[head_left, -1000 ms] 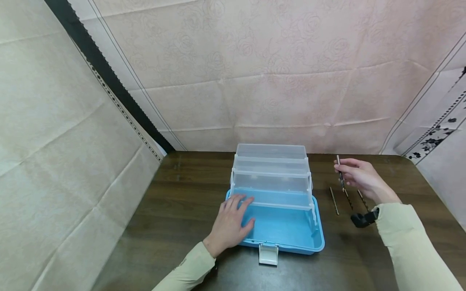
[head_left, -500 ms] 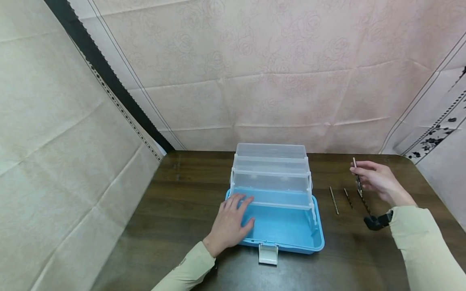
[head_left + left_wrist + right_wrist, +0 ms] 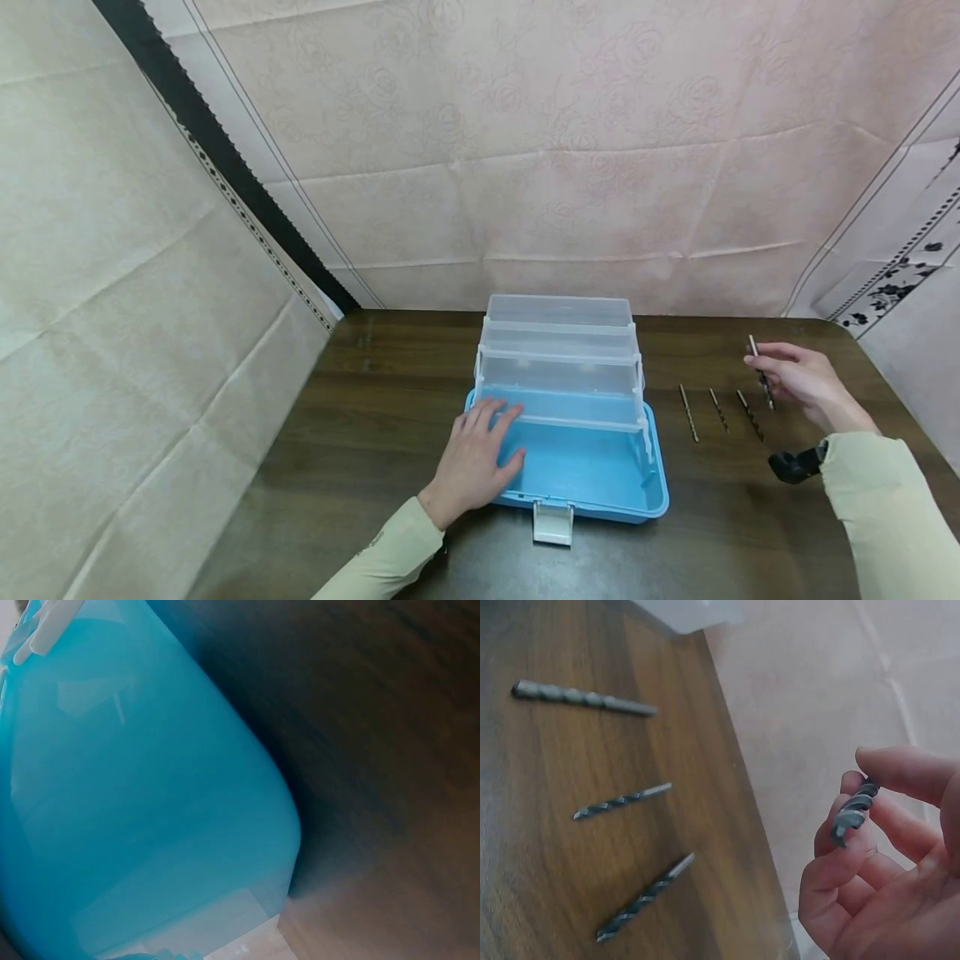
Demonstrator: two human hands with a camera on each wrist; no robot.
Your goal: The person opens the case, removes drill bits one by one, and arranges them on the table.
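My right hand (image 3: pixel 806 383) pinches a drill bit (image 3: pixel 855 810) between thumb and fingers, its spiral end pointing toward the wrist camera. Three more drill bits lie on the table to the left of that hand: a silvery one (image 3: pixel 585 697), a short dark one (image 3: pixel 622 800) and a longer dark one (image 3: pixel 645 898). Resting on the left side of a blue toolbox (image 3: pixel 585 467) is my left hand (image 3: pixel 476 462), fingers spread and holding nothing. The box stands with its clear stepped trays (image 3: pixel 558 358) raised at the back. Only the box's side shows in the left wrist view.
A white latch (image 3: pixel 552 525) hangs down at the box's front. The dark wooden table (image 3: pixel 360 467) reaches back to a pale patterned cloth (image 3: pixel 525 167), with another cloth (image 3: pixel 112 292) along the left.
My right hand has moved right with the drill bit, past the three lying on the table, and slightly toward me. The left hand and the toolbox have stayed in place.
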